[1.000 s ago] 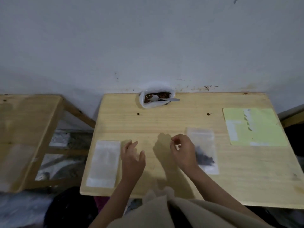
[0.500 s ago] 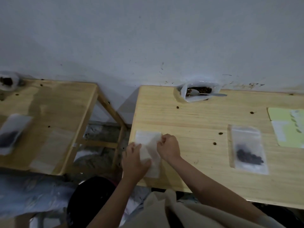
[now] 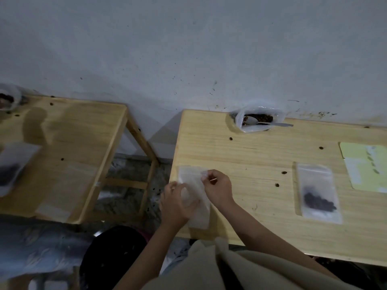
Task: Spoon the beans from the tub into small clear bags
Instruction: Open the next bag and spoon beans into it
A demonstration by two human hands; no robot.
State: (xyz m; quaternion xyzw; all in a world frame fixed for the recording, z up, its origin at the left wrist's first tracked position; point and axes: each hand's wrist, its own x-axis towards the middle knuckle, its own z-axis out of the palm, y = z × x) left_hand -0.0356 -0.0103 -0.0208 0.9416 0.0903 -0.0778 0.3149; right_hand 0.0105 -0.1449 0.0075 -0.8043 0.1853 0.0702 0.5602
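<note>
An empty small clear bag (image 3: 193,183) lies at the front left corner of the wooden table (image 3: 261,160). My left hand (image 3: 177,203) holds the bag's left side and my right hand (image 3: 217,188) pinches its top right corner. The white tub (image 3: 258,120) of brown beans stands at the table's back edge by the wall, a metal spoon (image 3: 270,123) lying in it with the handle pointing right. A filled clear bag (image 3: 317,194) with dark beans lies flat to the right.
Several loose beans are scattered on the table. A pale green sheet (image 3: 366,166) lies at the right edge. A second wooden table (image 3: 69,143) on the left carries another bean tub (image 3: 8,99) and clear bags (image 3: 14,164). A gap separates the tables.
Both hands moved left from the table's middle to the empty bag and took hold of it. The camera swung left, bringing the second table into view.
</note>
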